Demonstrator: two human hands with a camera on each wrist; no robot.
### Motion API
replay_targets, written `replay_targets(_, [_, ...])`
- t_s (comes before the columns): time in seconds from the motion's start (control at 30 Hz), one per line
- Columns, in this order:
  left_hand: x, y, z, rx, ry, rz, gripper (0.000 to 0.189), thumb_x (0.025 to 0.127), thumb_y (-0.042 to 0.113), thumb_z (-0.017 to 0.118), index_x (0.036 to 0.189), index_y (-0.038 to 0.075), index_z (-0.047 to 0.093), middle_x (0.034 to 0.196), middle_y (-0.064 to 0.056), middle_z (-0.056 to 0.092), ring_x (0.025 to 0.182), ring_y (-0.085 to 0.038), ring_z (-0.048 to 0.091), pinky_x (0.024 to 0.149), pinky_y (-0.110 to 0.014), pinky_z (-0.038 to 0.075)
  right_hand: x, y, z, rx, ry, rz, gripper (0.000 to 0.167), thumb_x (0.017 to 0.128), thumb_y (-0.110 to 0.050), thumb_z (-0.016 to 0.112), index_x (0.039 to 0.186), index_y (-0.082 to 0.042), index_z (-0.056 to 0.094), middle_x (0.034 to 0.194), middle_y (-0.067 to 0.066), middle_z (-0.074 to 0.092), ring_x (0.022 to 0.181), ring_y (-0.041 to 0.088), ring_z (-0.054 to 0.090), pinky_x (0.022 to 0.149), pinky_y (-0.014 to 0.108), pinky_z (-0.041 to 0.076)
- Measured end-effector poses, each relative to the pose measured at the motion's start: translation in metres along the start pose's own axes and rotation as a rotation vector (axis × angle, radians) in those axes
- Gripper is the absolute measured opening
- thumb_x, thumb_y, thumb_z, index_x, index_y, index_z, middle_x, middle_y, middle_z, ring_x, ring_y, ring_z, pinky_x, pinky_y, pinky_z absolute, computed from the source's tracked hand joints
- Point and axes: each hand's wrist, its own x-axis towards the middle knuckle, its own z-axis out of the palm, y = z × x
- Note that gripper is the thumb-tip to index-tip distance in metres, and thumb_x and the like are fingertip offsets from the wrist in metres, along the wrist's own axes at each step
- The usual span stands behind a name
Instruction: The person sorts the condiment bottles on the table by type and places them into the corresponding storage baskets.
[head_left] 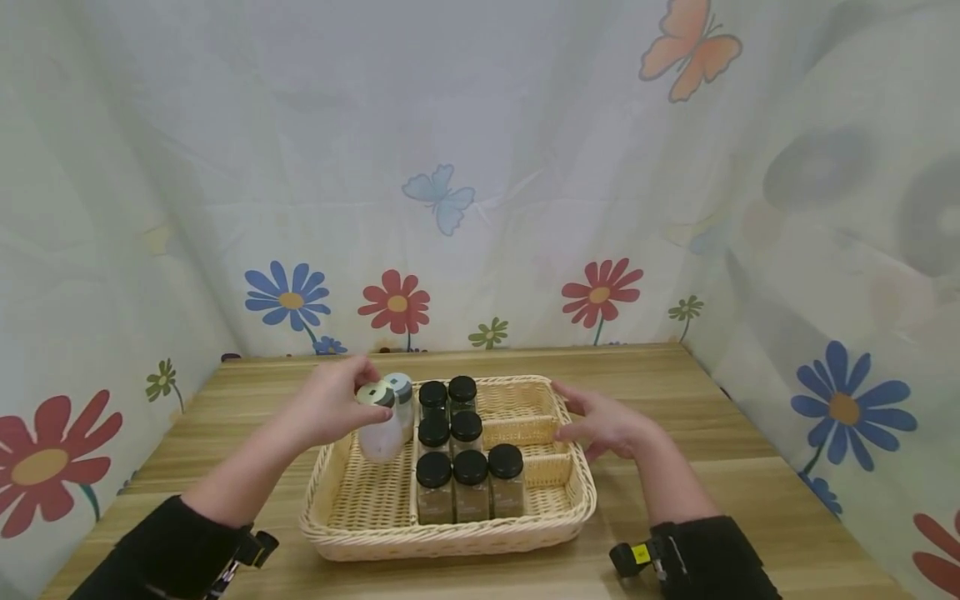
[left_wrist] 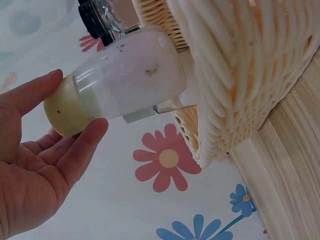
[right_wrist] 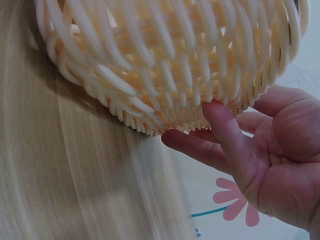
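Note:
In the head view my left hand [head_left: 330, 404] pinches the pale green lid of a clear shaker jar [head_left: 381, 442] with whitish contents, tilted over the left compartment of a wicker basket [head_left: 442, 546]. The left wrist view shows thumb and fingertips around the lid, with the jar's body [left_wrist: 135, 75] free of the fingers. A second jar with a grey-blue lid [head_left: 399, 383] stands just behind it. My right hand [head_left: 607, 421] touches the basket's right rim, its fingers fairly straight; in the right wrist view the fingertips [right_wrist: 175, 139] lie against the woven side.
Several square jars with black lids [head_left: 470, 468] stand in the basket's middle and front compartments. Wicker dividers [head_left: 521, 432] split the right side. The basket sits on a wood-grain table [head_left: 262, 400], with a flower-printed curtain [head_left: 495, 275] behind and at both sides.

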Motion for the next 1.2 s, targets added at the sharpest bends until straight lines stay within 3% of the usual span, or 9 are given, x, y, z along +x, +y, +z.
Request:
replay_targets(0.2, [0.001,0.001,0.008,0.045,-0.039,0.002,0.040,0.080,0.020,0.086,0.109,0.003,0.065,0.112,-0.013,0.070,0.108,-0.032,0.065,0.092,-0.051,0.055,0.001,-0.001,0.000,-0.004,0.012,0.004,0.094,0.090,-0.006,0.075,0.165,-0.019,0.020,0.160,0.030,0.026,0.101,0.034,0.069,0.066,0.052,0.061])
replay_targets(0.33, [0.002,0.000,0.015,0.106,-0.043,0.000,0.039,0.078,0.021,0.087,0.106,0.006,0.065,0.108,-0.010,0.070,0.105,-0.030,0.065,0.091,-0.049,0.055,0.001,0.000,0.000,-0.003,0.015,0.002,0.093,0.090,-0.005,0.074,0.165,-0.019,0.020,0.160,0.030,0.026,0.102,0.034,0.068,0.066,0.052,0.061])
replay_targets(0.5, [0.002,0.001,0.020,0.124,-0.058,-0.013,0.038,0.077,0.020,0.089,0.103,0.008,0.065,0.100,-0.006,0.068,0.096,-0.024,0.064,0.087,-0.047,0.057,0.000,0.000,0.000,-0.003,0.013,-0.001,0.095,0.089,-0.007,0.077,0.165,-0.018,0.021,0.159,0.030,0.027,0.104,0.035,0.068,0.066,0.052,0.061])
replay_targets(0.73, [0.002,0.004,0.026,0.122,-0.059,0.035,0.032,0.076,0.018,0.090,0.096,0.008,0.066,0.092,-0.003,0.067,0.087,-0.020,0.062,0.082,-0.042,0.056,0.001,0.000,0.000,0.008,0.006,-0.001,0.096,0.088,-0.007,0.077,0.165,-0.019,0.020,0.159,0.031,0.027,0.104,0.037,0.068,0.065,0.052,0.061])
replay_targets(0.83, [0.002,0.003,0.028,0.131,-0.057,0.049,0.030,0.076,0.018,0.090,0.091,0.009,0.066,0.087,-0.001,0.065,0.080,-0.018,0.059,0.075,-0.038,0.055,0.001,0.000,0.000,0.004,0.008,-0.003,0.095,0.089,-0.007,0.076,0.165,-0.019,0.020,0.159,0.031,0.028,0.105,0.037,0.067,0.065,0.052,0.061])
replay_targets(1.03, [0.002,0.003,0.034,0.114,-0.093,0.010,0.028,0.076,0.016,0.090,0.081,0.012,0.063,0.077,0.000,0.059,0.069,-0.018,0.053,0.058,-0.030,0.047,0.001,0.000,0.000,0.009,0.003,-0.006,0.095,0.089,-0.007,0.076,0.165,-0.019,0.020,0.159,0.031,0.027,0.105,0.037,0.067,0.066,0.052,0.061])
replay_targets(1.2, [0.001,0.003,0.037,0.127,-0.088,0.016,0.030,0.076,0.017,0.090,0.071,0.014,0.060,0.071,0.000,0.054,0.065,-0.017,0.051,0.054,-0.029,0.043,0.000,-0.001,0.000,0.003,0.006,-0.008,0.096,0.089,-0.008,0.077,0.165,-0.019,0.020,0.158,0.032,0.028,0.104,0.036,0.068,0.066,0.052,0.061])
